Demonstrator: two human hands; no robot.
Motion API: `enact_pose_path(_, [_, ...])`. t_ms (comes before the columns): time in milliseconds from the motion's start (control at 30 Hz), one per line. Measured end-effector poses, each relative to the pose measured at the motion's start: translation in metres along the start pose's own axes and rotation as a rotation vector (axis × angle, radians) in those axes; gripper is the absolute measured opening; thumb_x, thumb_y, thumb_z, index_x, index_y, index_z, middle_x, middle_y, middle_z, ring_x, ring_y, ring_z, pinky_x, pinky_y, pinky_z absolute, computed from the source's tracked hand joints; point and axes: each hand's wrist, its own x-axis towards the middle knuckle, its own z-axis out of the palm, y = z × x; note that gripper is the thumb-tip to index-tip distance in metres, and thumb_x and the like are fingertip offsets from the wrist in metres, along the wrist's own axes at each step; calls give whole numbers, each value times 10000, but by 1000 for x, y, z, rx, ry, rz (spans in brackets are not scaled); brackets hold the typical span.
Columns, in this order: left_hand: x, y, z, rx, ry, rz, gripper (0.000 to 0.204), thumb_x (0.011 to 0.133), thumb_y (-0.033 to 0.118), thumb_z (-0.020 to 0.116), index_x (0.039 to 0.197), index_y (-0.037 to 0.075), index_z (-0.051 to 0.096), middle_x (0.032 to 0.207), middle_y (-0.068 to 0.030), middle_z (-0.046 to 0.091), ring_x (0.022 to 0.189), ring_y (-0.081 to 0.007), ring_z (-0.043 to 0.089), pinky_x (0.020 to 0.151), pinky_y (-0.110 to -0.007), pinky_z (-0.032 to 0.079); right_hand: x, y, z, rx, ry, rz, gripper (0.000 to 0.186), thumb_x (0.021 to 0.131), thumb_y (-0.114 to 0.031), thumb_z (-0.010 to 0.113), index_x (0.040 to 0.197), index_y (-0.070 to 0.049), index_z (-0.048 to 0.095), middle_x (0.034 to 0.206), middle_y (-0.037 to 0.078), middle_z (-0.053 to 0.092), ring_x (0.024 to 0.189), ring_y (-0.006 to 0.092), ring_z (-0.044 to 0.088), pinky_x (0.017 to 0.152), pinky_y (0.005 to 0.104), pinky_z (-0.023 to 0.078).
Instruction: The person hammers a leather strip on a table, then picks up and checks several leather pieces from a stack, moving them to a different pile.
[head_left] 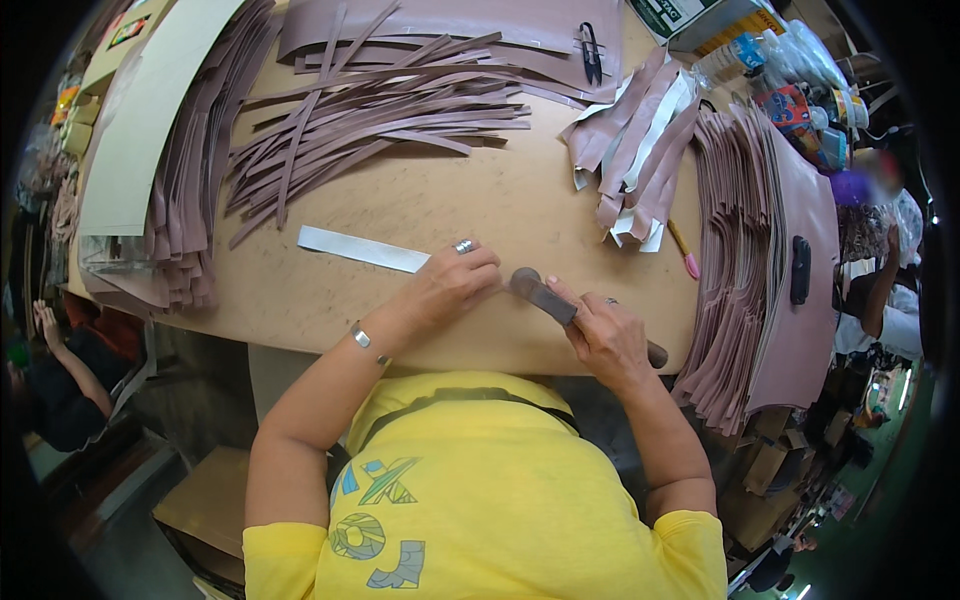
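Note:
My right hand is closed round the handle of a hammer. The rounded hammer head is low over the table, just right of the other hand's fingertips. My left hand has its fingers drawn together on one end of a pale, whitish strip. The rest of that strip lies flat on the table and reaches out to the left. The gripped end is hidden under my fingers.
Many thin mauve strips are heaped at the back. Wider mauve and white strips lie to the right, beside a pencil-like stick. Stacked mauve pieces stand at the right, with more at the left. Thread snips lie behind.

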Motion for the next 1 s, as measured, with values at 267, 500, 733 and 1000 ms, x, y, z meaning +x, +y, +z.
enact_pose_path(267, [-9,-5,-11,-18,-17,-57,110,740,52,708,786,54,608,852,-54,598,781,-251,577,679,-352,482,-1,12,10,11,-9,5,540,747,-86,676,1267,-193,577,655,57,508,544,232,542,504,360,451])
enact_pose_path(500, [-9,-7,-12,-5,-14,-17,126,724,45,718,789,53,611,856,-52,600,785,-250,578,680,-354,480,10,-2,7,-26,-32,-15,548,753,-95,674,1281,-195,566,654,50,504,548,230,542,502,360,450])
enact_pose_path(733, [-8,-9,-12,-1,-16,-4,122,727,50,716,791,52,612,863,-57,599,794,-247,581,678,-349,488,2,8,17,67,47,-81,595,715,-74,633,1290,-209,561,652,35,505,552,208,558,488,345,464])
enact_pose_path(1000, [-6,-4,-5,16,-17,22,120,728,44,715,794,52,615,855,-65,594,791,-257,586,674,-350,500,-5,1,9,47,-10,5,558,738,-54,658,1273,-190,574,730,56,575,587,233,568,540,352,472])
